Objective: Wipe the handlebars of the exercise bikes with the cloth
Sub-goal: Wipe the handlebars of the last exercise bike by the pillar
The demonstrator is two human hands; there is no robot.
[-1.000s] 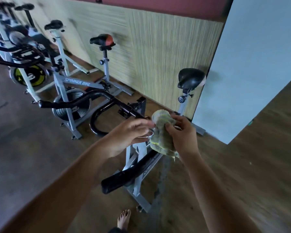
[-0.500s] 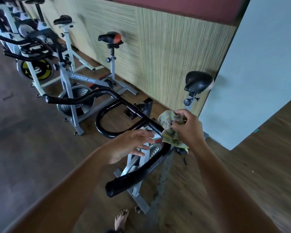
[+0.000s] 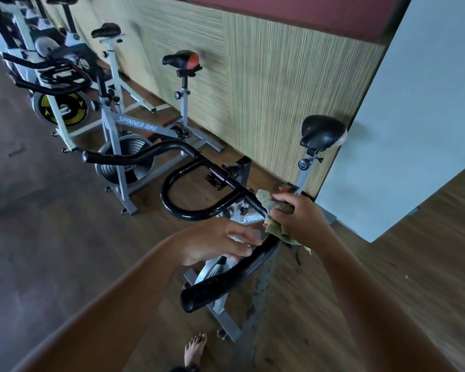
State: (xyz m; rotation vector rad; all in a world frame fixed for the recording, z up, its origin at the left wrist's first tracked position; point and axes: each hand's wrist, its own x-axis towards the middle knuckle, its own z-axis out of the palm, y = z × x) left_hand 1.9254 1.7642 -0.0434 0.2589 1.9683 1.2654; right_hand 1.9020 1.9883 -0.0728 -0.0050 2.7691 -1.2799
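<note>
The nearest exercise bike has black handlebars [image 3: 226,277] that curve from a near grip at the bottom centre up to a far grip on the left. My right hand [image 3: 301,218] grips a crumpled yellow-green cloth [image 3: 273,224] and holds it against the bar at the bend of the near arm. My left hand [image 3: 215,241] hovers just left of that bar with fingers stretched out, holding nothing. The bike's black saddle [image 3: 322,131] stands behind my right hand.
A second grey bike marked SPINNER BIKE [image 3: 137,124] stands to the left, with more bikes [image 3: 51,84] in a row behind it along the striped wall [image 3: 279,89]. A pale blue panel [image 3: 414,116] rises at the right. My bare foot [image 3: 195,347] is on the wooden floor.
My left hand has let go of the cloth and drawn back to the left. My right hand has carried the cloth down onto the handlebar.
</note>
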